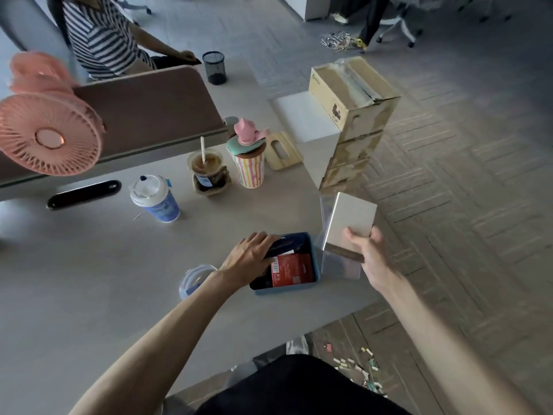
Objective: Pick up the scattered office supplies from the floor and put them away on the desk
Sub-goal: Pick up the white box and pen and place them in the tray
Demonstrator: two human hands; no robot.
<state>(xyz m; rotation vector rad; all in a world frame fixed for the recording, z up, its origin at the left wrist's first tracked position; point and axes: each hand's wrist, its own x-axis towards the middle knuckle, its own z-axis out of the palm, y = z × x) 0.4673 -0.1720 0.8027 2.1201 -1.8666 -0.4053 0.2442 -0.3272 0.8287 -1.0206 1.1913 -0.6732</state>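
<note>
A blue tray (299, 287) sits near the desk's right edge, holding a red packet (291, 269) and dark items. My left hand (250, 254) rests on a dark object at the tray's left rim, fingers curled over it. My right hand (369, 250) grips a silver-white flat box (350, 223) from its lower edge, tilted up over a clear plastic container (339, 265) just right of the tray. Small scattered supplies (359, 366) lie on the floor below the desk's front edge. A second heap of supplies (341, 40) lies on the floor far back.
On the grey desk (89, 280) stand a blue cup (157, 199), an iced coffee (206, 170), a striped cup (248, 166), a mesh pen holder (214, 67), a pink fan (48, 133) and a clear round lid (193, 278). Stacked cardboard boxes (356, 115) stand beside the desk. A person in stripes sits behind.
</note>
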